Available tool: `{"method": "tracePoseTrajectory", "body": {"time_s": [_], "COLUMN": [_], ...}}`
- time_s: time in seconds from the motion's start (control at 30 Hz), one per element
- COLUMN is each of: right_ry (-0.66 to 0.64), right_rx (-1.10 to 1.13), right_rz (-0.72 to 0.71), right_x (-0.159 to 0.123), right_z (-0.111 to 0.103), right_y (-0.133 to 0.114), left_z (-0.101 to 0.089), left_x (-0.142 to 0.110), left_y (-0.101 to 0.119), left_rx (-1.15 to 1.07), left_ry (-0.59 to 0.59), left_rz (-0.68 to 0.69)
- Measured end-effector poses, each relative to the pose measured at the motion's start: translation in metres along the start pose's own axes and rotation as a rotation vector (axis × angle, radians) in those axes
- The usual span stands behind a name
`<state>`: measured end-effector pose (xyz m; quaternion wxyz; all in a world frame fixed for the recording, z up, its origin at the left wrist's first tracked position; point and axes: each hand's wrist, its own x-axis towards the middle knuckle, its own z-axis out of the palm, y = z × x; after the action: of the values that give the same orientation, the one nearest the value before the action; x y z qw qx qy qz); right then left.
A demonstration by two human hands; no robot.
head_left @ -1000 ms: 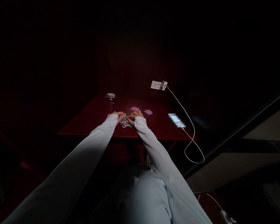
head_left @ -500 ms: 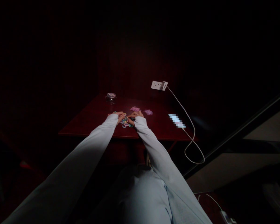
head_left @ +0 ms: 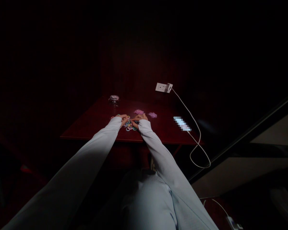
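Note:
A heap of small coloured rings that look like hair ties lies near the front of the dark red table. Over its left side is my left hand, fingers bent and drawn together; more rings show just beyond it. My right hand meets the heap from the right, its thumb and forefinger turned in toward the left hand. Both hands look closed, but anything between the fingertips is too small to make out. Just behind the right hand sits a pink pile of thin bands, and right of that a purple pile.
A clear jar with a lid stands at the table's back left. To the right lies a blurred-out lit phone with a white cable running to a wall socket. The table's front edge is close to my forearms.

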<state>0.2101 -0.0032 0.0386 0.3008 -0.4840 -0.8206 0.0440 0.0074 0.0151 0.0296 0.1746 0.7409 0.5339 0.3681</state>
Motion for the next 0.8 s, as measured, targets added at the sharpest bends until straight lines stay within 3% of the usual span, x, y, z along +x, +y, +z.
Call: {"method": "tracePoseTrajectory", "body": {"time_s": [0.8], "right_ry": [0.004], "right_rx": [-0.022], "right_rz": [-0.004], "right_x": [0.001], "right_z": [0.001], "right_y": [0.000], "left_z": [-0.002], "left_x": [-0.006], "left_y": [0.012], "left_rx": [-0.019], "left_ry": [-0.002], "left_rz": [-0.035]}}
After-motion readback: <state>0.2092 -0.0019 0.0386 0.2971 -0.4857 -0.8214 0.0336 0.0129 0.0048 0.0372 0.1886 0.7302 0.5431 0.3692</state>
